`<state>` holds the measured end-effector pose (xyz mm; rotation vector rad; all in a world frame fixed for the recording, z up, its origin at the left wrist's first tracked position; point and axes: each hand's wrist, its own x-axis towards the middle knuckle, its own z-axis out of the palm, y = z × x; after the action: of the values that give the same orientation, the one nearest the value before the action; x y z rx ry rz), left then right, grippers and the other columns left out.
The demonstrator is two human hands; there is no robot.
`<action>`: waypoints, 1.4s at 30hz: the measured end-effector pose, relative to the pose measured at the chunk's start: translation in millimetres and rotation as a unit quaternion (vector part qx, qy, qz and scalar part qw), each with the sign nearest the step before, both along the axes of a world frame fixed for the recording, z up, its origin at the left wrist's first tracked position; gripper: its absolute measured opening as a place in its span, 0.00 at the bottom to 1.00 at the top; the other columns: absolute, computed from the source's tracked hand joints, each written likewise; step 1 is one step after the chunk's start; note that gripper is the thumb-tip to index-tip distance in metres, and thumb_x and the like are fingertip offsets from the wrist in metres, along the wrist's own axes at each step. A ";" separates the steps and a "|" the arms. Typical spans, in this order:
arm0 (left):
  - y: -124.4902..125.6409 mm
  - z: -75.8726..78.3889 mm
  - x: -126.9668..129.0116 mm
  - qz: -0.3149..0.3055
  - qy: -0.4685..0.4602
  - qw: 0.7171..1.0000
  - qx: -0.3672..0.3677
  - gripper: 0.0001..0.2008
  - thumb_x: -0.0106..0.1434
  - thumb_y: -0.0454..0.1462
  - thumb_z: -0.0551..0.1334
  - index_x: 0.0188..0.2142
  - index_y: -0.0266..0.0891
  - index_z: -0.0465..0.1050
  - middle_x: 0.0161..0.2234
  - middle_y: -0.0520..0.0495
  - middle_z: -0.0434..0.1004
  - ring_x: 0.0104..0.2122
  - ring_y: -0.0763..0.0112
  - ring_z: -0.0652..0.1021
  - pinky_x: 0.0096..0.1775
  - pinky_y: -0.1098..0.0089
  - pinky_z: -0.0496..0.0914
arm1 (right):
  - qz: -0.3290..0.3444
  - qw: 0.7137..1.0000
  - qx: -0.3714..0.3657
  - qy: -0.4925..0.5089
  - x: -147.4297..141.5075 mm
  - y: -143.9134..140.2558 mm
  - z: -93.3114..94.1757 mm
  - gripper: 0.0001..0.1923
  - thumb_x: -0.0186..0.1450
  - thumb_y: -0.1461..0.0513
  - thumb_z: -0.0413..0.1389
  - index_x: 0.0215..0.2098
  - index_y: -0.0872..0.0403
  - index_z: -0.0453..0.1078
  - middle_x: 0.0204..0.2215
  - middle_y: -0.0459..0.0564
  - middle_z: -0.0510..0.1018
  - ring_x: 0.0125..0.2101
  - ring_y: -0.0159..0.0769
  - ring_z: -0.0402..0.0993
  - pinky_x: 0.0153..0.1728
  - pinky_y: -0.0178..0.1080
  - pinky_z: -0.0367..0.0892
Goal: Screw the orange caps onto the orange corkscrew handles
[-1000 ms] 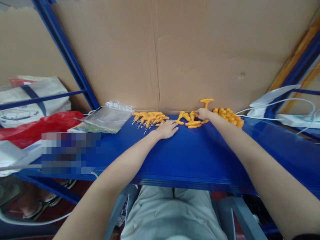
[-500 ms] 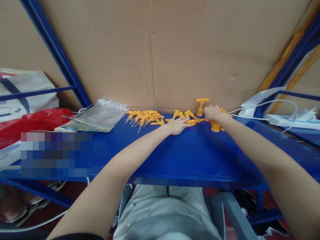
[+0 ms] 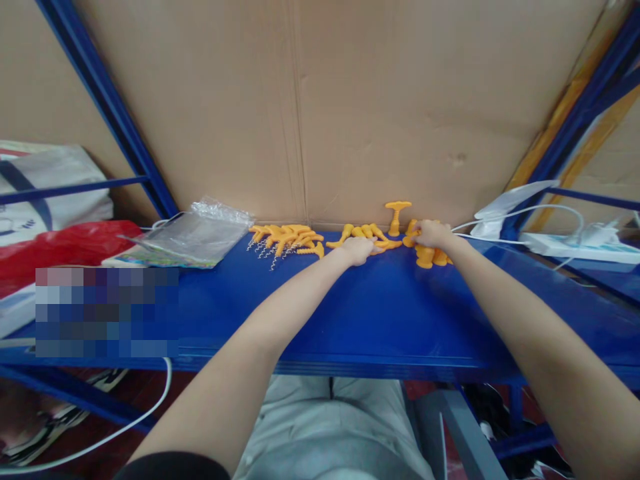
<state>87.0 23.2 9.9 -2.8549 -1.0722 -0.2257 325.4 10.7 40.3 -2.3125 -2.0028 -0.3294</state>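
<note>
Head view: at centre frame, the left hand lies flat, fingers spread, on loose orange handles, best gathered with light fingertips. The right hand, curled, covers an orange cap pile just right, on the blue shelf.

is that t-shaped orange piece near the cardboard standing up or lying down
Standing upright. The T-shaped orange piece has its stem vertical and crossbar on top, while the other orange pieces lie flat on the blue shelf.
</note>
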 end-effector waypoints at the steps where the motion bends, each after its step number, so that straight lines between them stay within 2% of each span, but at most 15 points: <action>1: -1.6 0.9 -1.7 0.003 0.022 1.000 -0.005 0.30 0.65 0.27 0.57 0.65 0.48 0.68 0.65 0.41 0.68 0.58 0.53 0.76 0.57 0.61 0.70 | -0.006 1.000 0.005 0.003 -1.9 -3.1 1.2 0.19 0.64 0.60 0.55 0.51 0.49 0.78 0.51 0.59 0.81 0.52 0.56 0.77 0.47 0.52 0.70; 4: -5.5 2.7 -8.8 0.005 0.047 0.999 -0.008 0.34 0.65 0.26 0.55 0.66 0.55 0.65 0.72 0.47 0.54 0.64 0.53 0.70 0.61 0.57 0.68 | -0.010 1.000 0.027 0.004 -5.7 -11.4 5.9 0.18 0.64 0.61 0.53 0.49 0.50 0.78 0.49 0.60 0.82 0.51 0.55 0.78 0.48 0.54 0.69; 11: -5.7 -0.1 -18.0 0.013 0.059 0.998 -0.011 0.33 0.67 0.26 0.51 0.68 0.52 0.61 0.73 0.44 0.48 0.70 0.58 0.60 0.64 0.50 0.62 | 0.005 0.999 0.038 0.009 -16.7 -28.9 19.6 0.17 0.65 0.59 0.54 0.48 0.49 0.80 0.43 0.59 0.84 0.47 0.55 0.80 0.44 0.49 0.71; 14: -6.8 4.2 -22.9 0.004 0.036 0.999 -0.004 0.28 0.69 0.29 0.51 0.65 0.48 0.67 0.72 0.44 0.52 0.69 0.60 0.62 0.65 0.55 0.61 | 0.058 0.998 -0.005 0.010 -22.2 -35.0 21.3 0.14 0.65 0.57 0.55 0.42 0.51 0.81 0.36 0.57 0.85 0.41 0.49 0.81 0.39 0.42 0.72; 17: -9.3 12.4 -37.7 0.002 0.020 1.000 -0.008 0.25 0.68 0.30 0.53 0.60 0.49 0.74 0.69 0.48 0.62 0.64 0.62 0.70 0.63 0.61 0.65 | 0.096 0.993 -0.061 0.011 -27.2 -38.8 19.6 0.12 0.65 0.55 0.57 0.36 0.50 0.81 0.31 0.52 0.84 0.35 0.42 0.81 0.34 0.37 0.71; 20: -13.6 19.0 -63.3 0.015 -0.001 1.000 -0.011 0.22 0.68 0.31 0.54 0.56 0.48 0.78 0.60 0.48 0.76 0.59 0.64 0.76 0.59 0.66 0.69 | 0.107 0.990 -0.089 0.019 -32.8 -41.1 17.2 0.12 0.65 0.53 0.59 0.32 0.51 0.80 0.31 0.51 0.84 0.34 0.39 0.80 0.32 0.35 0.69; 23: -19.4 22.3 -93.3 0.057 0.000 0.998 0.006 0.21 0.68 0.32 0.53 0.54 0.44 0.79 0.55 0.45 0.80 0.54 0.63 0.79 0.56 0.65 0.71 | 0.103 0.988 -0.107 0.045 -38.4 -42.3 14.7 0.12 0.66 0.54 0.59 0.31 0.53 0.78 0.31 0.52 0.83 0.33 0.39 0.79 0.33 0.35 0.68; 25: -22.6 23.8 -111.1 0.095 0.019 0.995 0.017 0.21 0.65 0.29 0.53 0.51 0.41 0.81 0.53 0.43 0.81 0.54 0.61 0.79 0.57 0.63 0.70 | 0.098 0.988 -0.105 0.053 -41.1 -42.5 12.5 0.12 0.66 0.55 0.59 0.31 0.54 0.78 0.30 0.52 0.83 0.32 0.39 0.79 0.33 0.36 0.68; 27: -24.4 25.6 -124.6 0.104 0.038 0.994 0.013 0.23 0.62 0.27 0.54 0.48 0.43 0.82 0.54 0.46 0.81 0.57 0.62 0.77 0.59 0.64 0.69 | 0.104 0.990 -0.088 0.046 -42.7 -42.2 9.6 0.11 0.65 0.55 0.60 0.31 0.54 0.78 0.29 0.53 0.82 0.32 0.41 0.78 0.34 0.37 0.68; 30: -24.1 27.4 -135.9 0.146 0.062 0.987 -0.016 0.27 0.60 0.25 0.54 0.53 0.44 0.80 0.56 0.45 0.80 0.55 0.59 0.78 0.56 0.63 0.71 | 0.134 0.989 -0.053 0.044 -44.5 -41.4 4.3 0.12 0.61 0.53 0.63 0.30 0.54 0.77 0.26 0.53 0.80 0.31 0.44 0.77 0.33 0.39 0.67; 33: -20.3 24.5 -140.1 0.176 0.067 0.982 -0.028 0.31 0.58 0.25 0.55 0.58 0.48 0.76 0.59 0.46 0.77 0.56 0.56 0.78 0.54 0.61 0.73 | 0.177 0.980 -0.046 0.080 -48.3 -40.7 -1.8 0.13 0.59 0.53 0.64 0.27 0.53 0.75 0.24 0.50 0.78 0.28 0.41 0.76 0.30 0.38 0.65; 35: -16.1 19.3 -141.2 0.163 0.062 0.984 -0.018 0.32 0.58 0.26 0.57 0.59 0.49 0.75 0.59 0.47 0.77 0.56 0.56 0.77 0.54 0.61 0.73 | 0.206 0.969 -0.058 0.124 -52.5 -40.2 -6.6 0.11 0.59 0.54 0.64 0.26 0.53 0.74 0.24 0.48 0.79 0.28 0.39 0.75 0.29 0.37 0.65; 38: -9.2 9.1 -140.6 0.135 0.044 0.990 0.024 0.27 0.62 0.29 0.56 0.58 0.47 0.76 0.57 0.45 0.78 0.55 0.57 0.77 0.57 0.57 0.71 | 0.238 0.951 -0.072 0.184 -59.4 -39.0 -14.2 0.09 0.58 0.56 0.64 0.28 0.52 0.74 0.27 0.46 0.81 0.29 0.38 0.76 0.30 0.36 0.67; 42: -4.0 -0.6 -135.6 0.118 0.011 0.991 0.060 0.23 0.67 0.31 0.55 0.59 0.41 0.74 0.58 0.41 0.77 0.56 0.58 0.76 0.59 0.57 0.68 | 0.255 0.945 -0.069 0.193 -68.1 -37.3 -20.6 0.09 0.59 0.56 0.64 0.29 0.53 0.74 0.27 0.46 0.81 0.30 0.37 0.77 0.31 0.37 0.68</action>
<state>-48.6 19.2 9.3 -2.5903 -1.3285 -0.2317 257.3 -26.6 19.7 -1.6443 -2.3449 0.2819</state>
